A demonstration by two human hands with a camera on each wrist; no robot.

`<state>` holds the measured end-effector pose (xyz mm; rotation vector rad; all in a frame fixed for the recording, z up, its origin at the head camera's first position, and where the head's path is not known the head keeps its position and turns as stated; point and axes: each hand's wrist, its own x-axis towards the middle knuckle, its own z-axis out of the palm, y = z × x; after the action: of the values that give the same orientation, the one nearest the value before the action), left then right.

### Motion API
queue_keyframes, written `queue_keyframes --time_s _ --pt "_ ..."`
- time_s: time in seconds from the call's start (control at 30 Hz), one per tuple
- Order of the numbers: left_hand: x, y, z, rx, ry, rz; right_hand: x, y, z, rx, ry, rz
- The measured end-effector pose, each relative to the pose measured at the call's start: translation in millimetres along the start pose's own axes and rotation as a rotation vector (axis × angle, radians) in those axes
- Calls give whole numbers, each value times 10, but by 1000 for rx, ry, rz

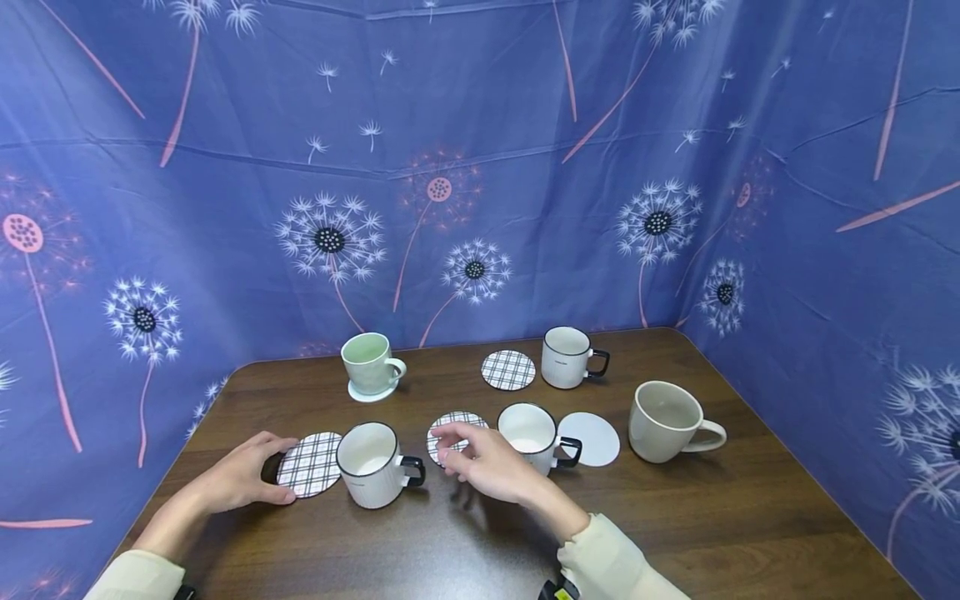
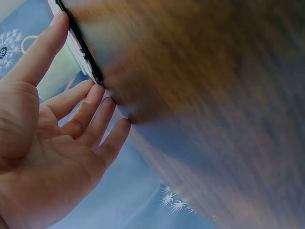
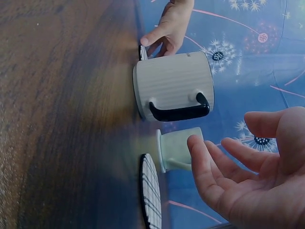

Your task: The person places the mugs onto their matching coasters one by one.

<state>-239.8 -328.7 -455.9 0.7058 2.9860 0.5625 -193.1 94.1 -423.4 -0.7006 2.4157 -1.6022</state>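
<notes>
My left hand point(image 1: 234, 477) holds a round checked coaster point(image 1: 310, 467) by its edges, thumb at the near side and fingers at the far side. In the left wrist view the coaster's dark edge point(image 2: 85, 45) runs between thumb and fingertips. Just right of that coaster stands a ribbed white mug point(image 1: 369, 479) with a black handle. My right hand point(image 1: 491, 462) hovers, fingers loosely bent and holding nothing, over a second checked coaster point(image 1: 459, 419), partly hiding it. Beside this hand is another white mug point(image 1: 527, 427), its lower part partly covered by the hand.
At the back left a green cup point(image 1: 366, 362) stands on a white coaster point(image 1: 372, 396). Farther back right are a third checked coaster point(image 1: 508, 370) and a white mug point(image 1: 564, 362). A plain white coaster point(image 1: 590, 439) lies near a large beige mug point(image 1: 660, 425). Blue curtains point(image 1: 480, 167) border the table.
</notes>
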Motion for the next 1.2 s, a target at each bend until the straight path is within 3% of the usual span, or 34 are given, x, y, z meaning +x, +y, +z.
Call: queue_keyframes --time_s 0.63,0.9,1.2 --pt "17 27 7 10 8 -9 1 39 39 11 -5 6" --pt "-5 22 16 9 -8 -35 44 66 77 -40 -17 6" --pt "16 38 -11 10 -23 -45 81 70 108 27 -57 43"
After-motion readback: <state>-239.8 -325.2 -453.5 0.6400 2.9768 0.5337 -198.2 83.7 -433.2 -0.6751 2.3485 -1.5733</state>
